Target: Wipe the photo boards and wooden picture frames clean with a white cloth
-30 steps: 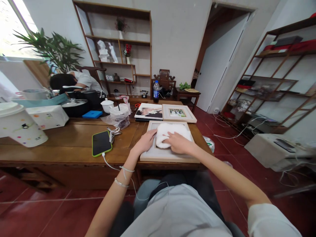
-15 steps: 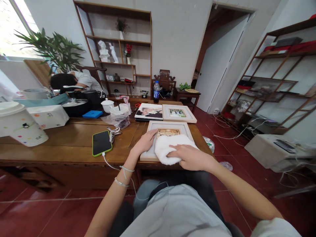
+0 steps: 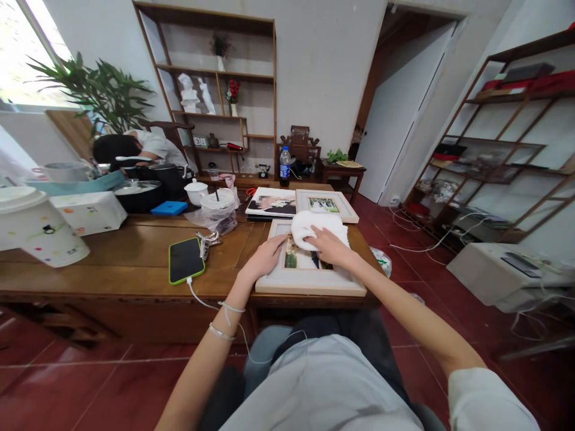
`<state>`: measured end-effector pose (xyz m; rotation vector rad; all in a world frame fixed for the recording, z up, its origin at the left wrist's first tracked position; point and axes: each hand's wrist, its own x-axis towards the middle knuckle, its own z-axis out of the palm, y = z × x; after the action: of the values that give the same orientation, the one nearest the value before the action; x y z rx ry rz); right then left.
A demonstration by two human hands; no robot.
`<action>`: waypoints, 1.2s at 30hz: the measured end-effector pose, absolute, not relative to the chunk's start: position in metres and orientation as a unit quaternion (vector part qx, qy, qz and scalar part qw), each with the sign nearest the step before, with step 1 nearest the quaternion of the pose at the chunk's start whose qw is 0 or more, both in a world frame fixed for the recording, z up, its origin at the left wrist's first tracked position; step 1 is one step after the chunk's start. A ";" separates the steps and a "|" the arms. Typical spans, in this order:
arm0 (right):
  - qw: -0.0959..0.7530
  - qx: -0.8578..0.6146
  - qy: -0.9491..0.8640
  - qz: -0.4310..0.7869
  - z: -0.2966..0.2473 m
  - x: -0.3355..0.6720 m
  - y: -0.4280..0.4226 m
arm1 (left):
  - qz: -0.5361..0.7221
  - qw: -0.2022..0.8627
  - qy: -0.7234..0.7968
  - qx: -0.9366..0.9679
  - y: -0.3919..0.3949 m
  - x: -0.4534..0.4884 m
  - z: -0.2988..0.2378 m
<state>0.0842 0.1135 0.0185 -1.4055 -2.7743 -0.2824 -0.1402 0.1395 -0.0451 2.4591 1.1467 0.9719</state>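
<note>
A light wooden picture frame (image 3: pixel 309 290) lies flat near the table's front edge, with a photo in its middle. My left hand (image 3: pixel 265 263) rests on the frame's left side, its fingers stretched out and holding nothing. A fluffy white cloth (image 3: pixel 309 224) is bunched under my right hand (image 3: pixel 332 244), whose fingers grip it and press it on the far part of the frame. The cloth covers the upper part of the photo. Behind it lie a second framed photo (image 3: pixel 345 211) and a large photo print or album (image 3: pixel 272 203).
To the left are a phone (image 3: pixel 186 261) on a charging cable, a bagged cup (image 3: pixel 218 203), a blue box (image 3: pixel 169 208), a white teapot (image 3: pixel 196 190) and a paper cup (image 3: pixel 40 227). A bottle (image 3: pixel 284 167) stands at the back. Another person (image 3: pixel 153 146) leans over at far left.
My right hand has moved the white cloth away from me, from the frame's near side to its far side, uncovering the lower photo. My left hand has stayed in place.
</note>
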 end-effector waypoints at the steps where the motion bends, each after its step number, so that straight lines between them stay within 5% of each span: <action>1: 0.005 -0.448 -0.889 -0.090 0.020 0.081 0.112 | 0.341 0.128 0.395 0.843 0.140 -0.140 -0.045; 12: 0.025 -0.394 -0.910 -0.127 0.014 0.018 0.028 | 0.368 0.137 0.401 0.828 0.139 -0.142 -0.044; 24: 0.018 -0.480 -0.877 -0.032 0.040 0.114 0.012 | 0.329 0.125 0.412 0.840 0.134 -0.139 -0.039; 30: 0.113 -0.475 -0.870 0.066 0.058 0.158 0.040 | 0.318 0.127 0.412 0.844 0.134 -0.139 -0.039; 36: 0.220 -0.571 -0.791 -0.019 0.056 0.137 0.105 | 0.328 0.126 0.410 0.842 0.135 -0.139 -0.042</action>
<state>0.1368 0.1053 0.0561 -1.5790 -2.1875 -0.0514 -0.1394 0.1349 -0.0423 2.4509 1.1929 0.9563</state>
